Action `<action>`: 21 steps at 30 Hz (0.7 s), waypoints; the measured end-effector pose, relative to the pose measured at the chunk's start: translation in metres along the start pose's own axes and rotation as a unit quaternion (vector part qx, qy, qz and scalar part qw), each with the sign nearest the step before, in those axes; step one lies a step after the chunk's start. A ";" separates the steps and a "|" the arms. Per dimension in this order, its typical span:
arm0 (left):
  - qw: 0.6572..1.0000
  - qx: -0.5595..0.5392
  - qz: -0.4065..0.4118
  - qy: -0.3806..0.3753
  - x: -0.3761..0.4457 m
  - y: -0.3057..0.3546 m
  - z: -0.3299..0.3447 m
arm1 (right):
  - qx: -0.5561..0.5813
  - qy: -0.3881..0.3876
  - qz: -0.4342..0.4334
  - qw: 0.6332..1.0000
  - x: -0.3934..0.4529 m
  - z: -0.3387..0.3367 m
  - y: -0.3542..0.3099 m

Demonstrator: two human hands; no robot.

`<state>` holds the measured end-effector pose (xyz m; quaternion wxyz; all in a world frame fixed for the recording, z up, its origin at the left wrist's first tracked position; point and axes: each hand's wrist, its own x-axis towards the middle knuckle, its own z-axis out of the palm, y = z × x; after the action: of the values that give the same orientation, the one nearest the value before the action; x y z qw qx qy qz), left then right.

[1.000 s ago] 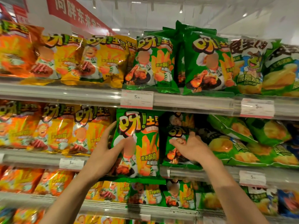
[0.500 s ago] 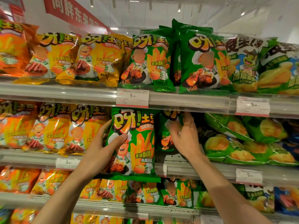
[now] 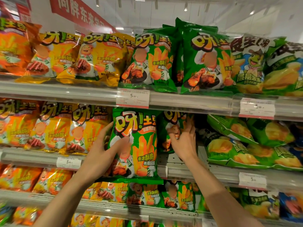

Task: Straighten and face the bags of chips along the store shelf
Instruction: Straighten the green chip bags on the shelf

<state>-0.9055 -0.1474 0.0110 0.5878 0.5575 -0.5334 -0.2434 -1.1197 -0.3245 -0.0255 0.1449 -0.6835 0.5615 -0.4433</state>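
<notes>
Green foil of the front bag (image 3: 137, 145) looks slippery and puffed with air, so it is surely light and crushes easily. It stands upright at the middle shelf edge (image 3: 213, 174). The left hand (image 3: 101, 154) holds its left side, thumb on the face. The right hand (image 3: 185, 143), fingers spread wide, presses a second green bag (image 3: 165, 128) set deeper. Better to grip by the sealed side seams. Bare shelf room shows below the right hand.
</notes>
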 end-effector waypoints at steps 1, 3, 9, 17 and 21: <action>1.000 -0.001 -0.001 -0.001 -0.001 0.001 0.002 | 0.003 -0.007 -0.003 1.000 0.004 0.000 0.000; 1.000 -0.013 -0.009 -0.007 -0.004 0.004 0.006 | 0.000 -0.025 -0.006 1.000 0.008 -0.005 0.002; 0.999 0.006 -0.015 -0.034 -0.011 0.002 0.045 | 0.082 -0.076 0.020 0.994 -0.003 -0.041 0.009; 0.999 0.026 0.021 -0.001 0.021 0.001 0.119 | 0.159 -0.138 0.059 0.976 -0.040 -0.084 -0.007; 0.999 0.002 0.007 -0.038 0.034 0.007 0.149 | 0.181 -0.106 0.081 0.974 -0.026 -0.073 -0.008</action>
<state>-1.0312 -0.2347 0.0012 0.5676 0.5455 -0.5596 -0.2593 -1.1699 -0.2773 0.0098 0.3602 -0.6416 0.5067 -0.4492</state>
